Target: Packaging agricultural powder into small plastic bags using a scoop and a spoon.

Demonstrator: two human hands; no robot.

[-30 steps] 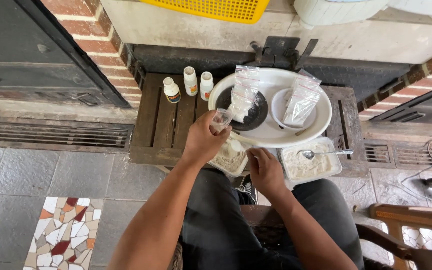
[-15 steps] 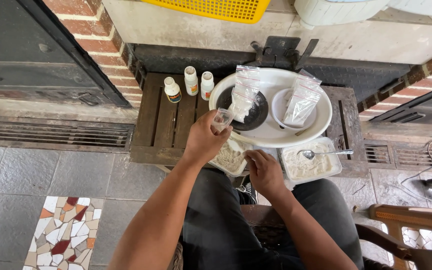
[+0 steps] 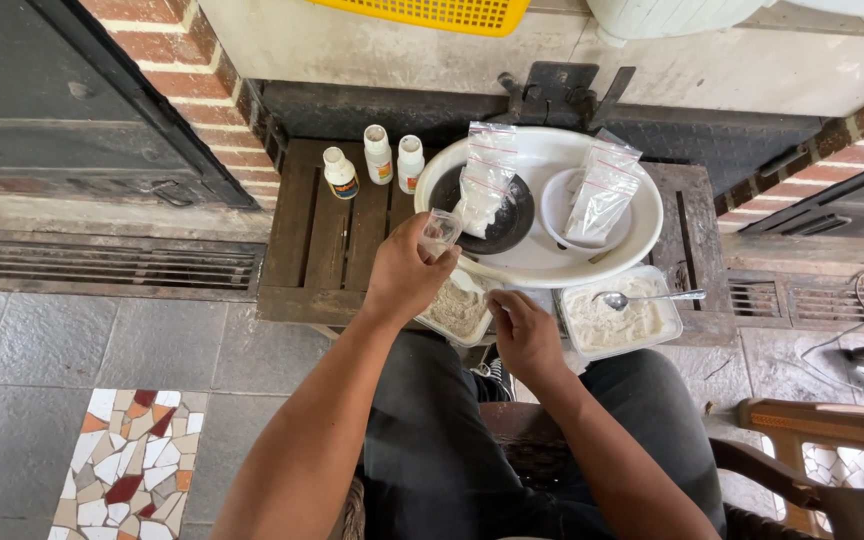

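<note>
- Seen from above, a seated person worked over a low dark wooden table [image 3: 327, 240] set against a brick wall, at the centre of the frame.
- The left hand [image 3: 407, 270], just left of centre, had its fingers closed around a small clear plastic bag [image 3: 439, 232], held up at the near edge of a wide white basin [image 3: 642, 215].
- The right hand [image 3: 524, 330], just below and to the right of the left, was curled over the near corner of a plastic tray of pale powder [image 3: 455, 305]; whether its fingers pinched anything could not be told.
- A second tray of white powder [image 3: 617, 322] sat to the right of that hand, with a metal spoon [image 3: 650, 297] lying across it.
- Inside the basin, a black bowl [image 3: 502, 215] on the left and a white bowl [image 3: 577, 215] on the right each held an upright zip bag of white powder, the left bag [image 3: 484, 175] and the right bag [image 3: 602, 190].
- Three small white bottles [image 3: 379, 155] stood in a row at the table's far edge, upper left of the basin.
- A yellow crate [image 3: 432, 12] showed at the top edge of the frame, and a patch of mosaic tile [image 3: 127, 460] lay in the grey floor at lower left.
- Part of a wooden chair [image 3: 822, 430] showed at lower right.
</note>
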